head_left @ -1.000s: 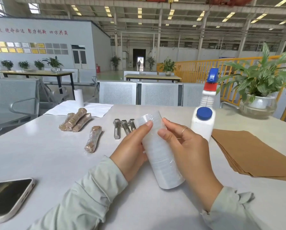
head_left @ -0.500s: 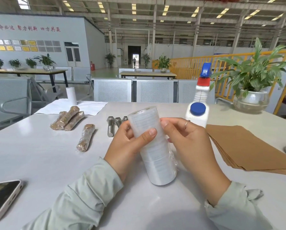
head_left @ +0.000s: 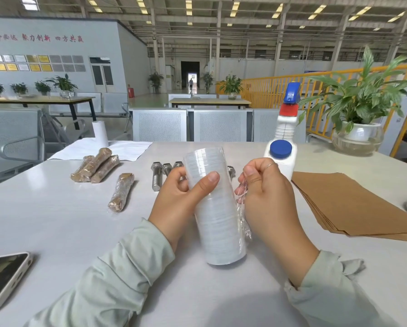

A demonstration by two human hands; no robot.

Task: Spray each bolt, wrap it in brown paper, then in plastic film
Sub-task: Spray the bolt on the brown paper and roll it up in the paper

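Four wrapped bolts (head_left: 103,172) at centre left, bare bolts (head_left: 157,177) just beyond. Film step in hand: left hand (head_left: 179,204) gripping the film roll (head_left: 215,206) at frame centre, right hand (head_left: 266,192) pinching its loose end (head_left: 241,208). Next, probably: peeling film free without tearing.

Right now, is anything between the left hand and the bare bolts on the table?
Nothing on the table blocks it; the bare bolts lie just beyond the left hand. But that hand grips the plastic film roll.
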